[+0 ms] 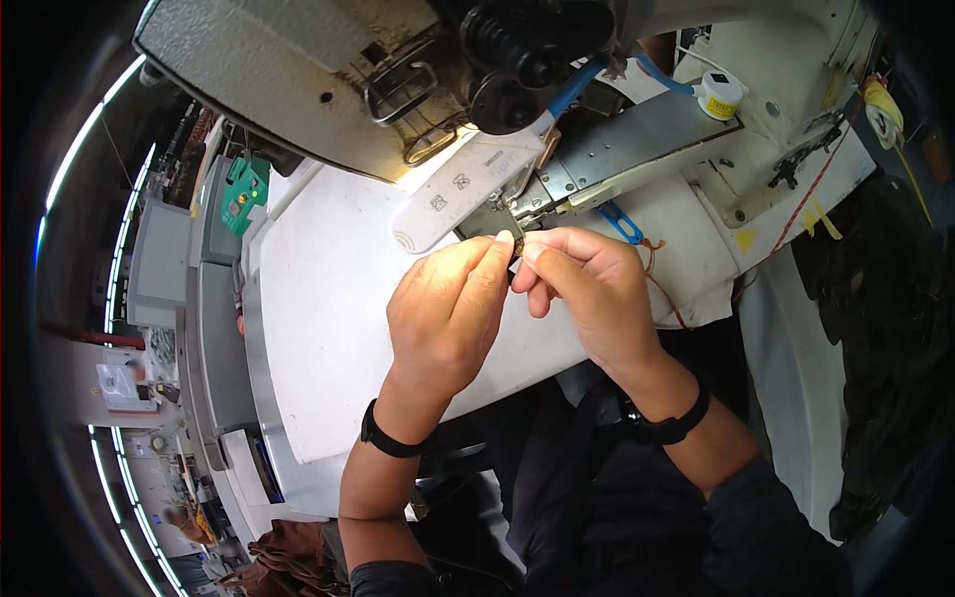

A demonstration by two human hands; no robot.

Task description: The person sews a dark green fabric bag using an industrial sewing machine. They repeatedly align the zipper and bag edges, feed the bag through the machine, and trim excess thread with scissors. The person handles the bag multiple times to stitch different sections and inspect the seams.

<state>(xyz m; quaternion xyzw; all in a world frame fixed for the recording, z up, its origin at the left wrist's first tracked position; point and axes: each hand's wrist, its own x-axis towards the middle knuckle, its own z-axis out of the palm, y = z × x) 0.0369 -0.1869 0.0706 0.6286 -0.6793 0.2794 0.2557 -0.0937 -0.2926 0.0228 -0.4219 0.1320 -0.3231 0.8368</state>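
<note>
My left hand (pixel 445 316) and my right hand (pixel 604 298) meet at the front of a sewing machine (pixel 288 85). Thumb and fingers of each are pinched together, fingertips nearly touching. Something small and dark seems to lie between them, too small and covered to name. Just beyond the fingertips are the machine's small metal parts (pixel 532 204) by the needle area. A long white panel (pixel 460 197) with printed symbols slants above my left hand. Behind my right hand, a blue looped handle (pixel 621 223) lies by the machine bed (pixel 637 149), close to a brown cord (pixel 652 261).
A white tabletop (pixel 333 348) spreads under the machine. A white round container (pixel 718 96) with a blue tube stands on the bed. At the left are a green device (pixel 245 195) and a grey metal ledge (pixel 224 318). Brown fabric (pixel 298 555) lies lower left.
</note>
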